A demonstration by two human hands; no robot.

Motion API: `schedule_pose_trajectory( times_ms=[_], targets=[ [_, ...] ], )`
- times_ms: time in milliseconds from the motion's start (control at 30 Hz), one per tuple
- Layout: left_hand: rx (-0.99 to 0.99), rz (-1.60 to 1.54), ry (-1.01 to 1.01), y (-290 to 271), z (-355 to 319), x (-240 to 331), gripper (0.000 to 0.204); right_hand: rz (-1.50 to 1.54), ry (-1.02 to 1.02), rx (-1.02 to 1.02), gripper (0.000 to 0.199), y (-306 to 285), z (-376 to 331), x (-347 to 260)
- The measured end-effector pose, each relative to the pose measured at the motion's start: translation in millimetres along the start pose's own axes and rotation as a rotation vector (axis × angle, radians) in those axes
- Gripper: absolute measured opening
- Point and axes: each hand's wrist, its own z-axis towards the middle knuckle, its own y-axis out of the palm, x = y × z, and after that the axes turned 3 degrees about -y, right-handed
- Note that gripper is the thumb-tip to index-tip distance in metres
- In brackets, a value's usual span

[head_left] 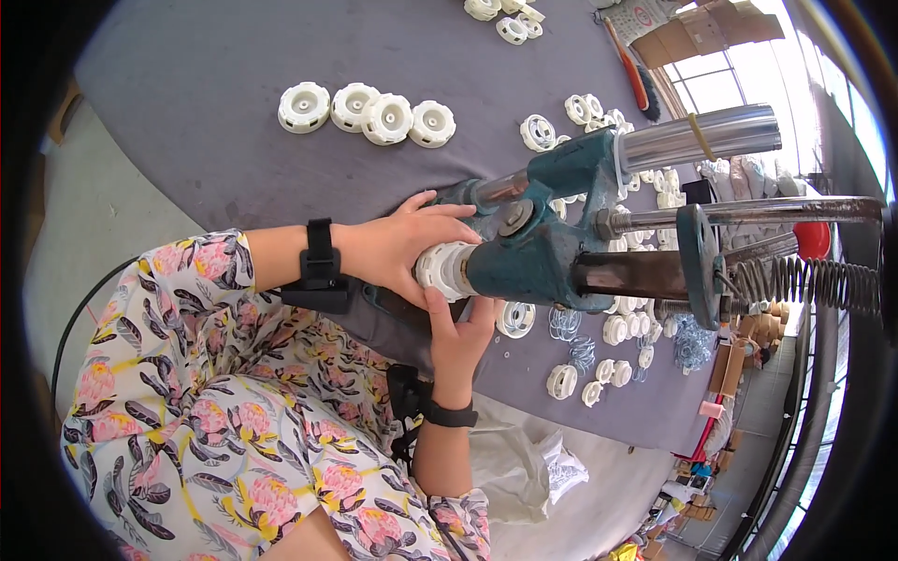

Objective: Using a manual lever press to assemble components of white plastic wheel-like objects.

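Note:
My left hand (398, 245) wraps over a white round plastic part (441, 268) that sits at the head of a teal hand press (538, 252). My right hand (460, 335) comes up from below, and its fingers touch the underside of the same part. Each wrist carries a black band. The press head hides the far end of the part.
On the grey table (206, 93) lie a row of white toothed discs (367, 112), more white parts (617, 327) and wire rings (565, 325). A chrome lever (702, 136) and a coil spring (804, 280) stick out to the right. A white bag (524, 467) hangs below the table.

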Motion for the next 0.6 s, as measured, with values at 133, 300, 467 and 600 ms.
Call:
schedule_pose_trajectory(
  times_ms=[133, 300, 467, 600],
  targets=[
    [0.055, 0.008, -0.042, 8, -4, -3, 0.072, 0.065, -0.006, -0.075, 0.05, -1, -2, 9],
    [0.047, 0.093, -0.071, 5, -3, 0, 0.072, -0.026, -0.06, -0.087, 0.044, 0, -11, 17],
    [0.056, 0.135, -0.091, 6, -3, 2, 0.071, 0.242, 0.186, 0.027, 0.036, 1, -17, 27],
    [0.056, 0.149, -0.118, 8, -2, -1, 0.072, -0.254, 0.19, 0.202, 0.033, -26, -10, 34]
  ],
)
